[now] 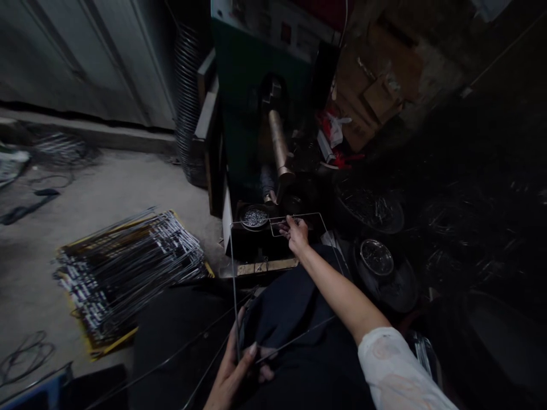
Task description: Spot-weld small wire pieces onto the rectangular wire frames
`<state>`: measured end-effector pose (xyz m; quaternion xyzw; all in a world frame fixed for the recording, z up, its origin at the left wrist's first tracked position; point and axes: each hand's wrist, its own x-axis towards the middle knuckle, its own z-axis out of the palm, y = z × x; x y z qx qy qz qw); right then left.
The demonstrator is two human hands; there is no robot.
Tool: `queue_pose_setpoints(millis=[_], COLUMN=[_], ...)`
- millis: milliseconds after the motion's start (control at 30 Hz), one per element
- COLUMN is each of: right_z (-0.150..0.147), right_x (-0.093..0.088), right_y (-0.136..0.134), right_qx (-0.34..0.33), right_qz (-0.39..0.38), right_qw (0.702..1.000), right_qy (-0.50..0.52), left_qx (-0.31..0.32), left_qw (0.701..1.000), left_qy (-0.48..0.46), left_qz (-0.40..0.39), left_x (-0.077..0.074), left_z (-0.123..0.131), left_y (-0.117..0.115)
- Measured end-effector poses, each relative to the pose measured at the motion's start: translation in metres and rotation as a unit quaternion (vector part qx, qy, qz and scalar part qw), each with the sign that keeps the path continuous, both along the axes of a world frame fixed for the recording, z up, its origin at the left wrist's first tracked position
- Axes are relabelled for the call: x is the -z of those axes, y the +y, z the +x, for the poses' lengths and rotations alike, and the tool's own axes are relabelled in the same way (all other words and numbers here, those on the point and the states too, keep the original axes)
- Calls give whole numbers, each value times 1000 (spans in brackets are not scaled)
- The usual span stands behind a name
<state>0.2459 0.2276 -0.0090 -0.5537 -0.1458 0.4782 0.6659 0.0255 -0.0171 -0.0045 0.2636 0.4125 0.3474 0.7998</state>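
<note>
A thin metal wire frame (234,273), roughly rectangular, lies across my lap and reaches up to the machine. My left hand (235,364) is closed on its near left corner. At the far side of the frame, my right hand (294,232) has its fingers pinched at a small wire loop (273,229). Just left of that hand is a round dish of small metal pieces (255,217). Beyond it stands the machine's copper-coloured arm (280,142), its lower tip above the frame's far side.
A stack of wire frames (132,273) sits on the floor at the left. The green machine body (243,74) rises ahead. To the right are a bowl (376,257) and a wide basin of metal parts (371,208). Cardboard (380,97) lies behind them.
</note>
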Motion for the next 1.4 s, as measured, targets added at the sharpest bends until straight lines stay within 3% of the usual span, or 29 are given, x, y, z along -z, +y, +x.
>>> queue_pose_setpoints(millis=[600, 767, 1100, 1400], right_z=[10, 9, 13, 11], right_x=[-22, -29, -39, -47], right_y=[5, 6, 9, 8], right_qx=[42, 49, 61, 54], right_qz=[107, 110, 104, 95], right_qw=[993, 993, 993, 994], right_qy=[-14, -17, -21, -10], left_qx=[5, -26, -12, -36], left_qw=[999, 999, 1000, 998], left_qy=[-20, -33, -27, -38], left_qz=[31, 11, 10, 22], left_x=[-5, -7, -7, -9], left_z=[8, 11, 13, 14], left_y=[6, 6, 6, 6])
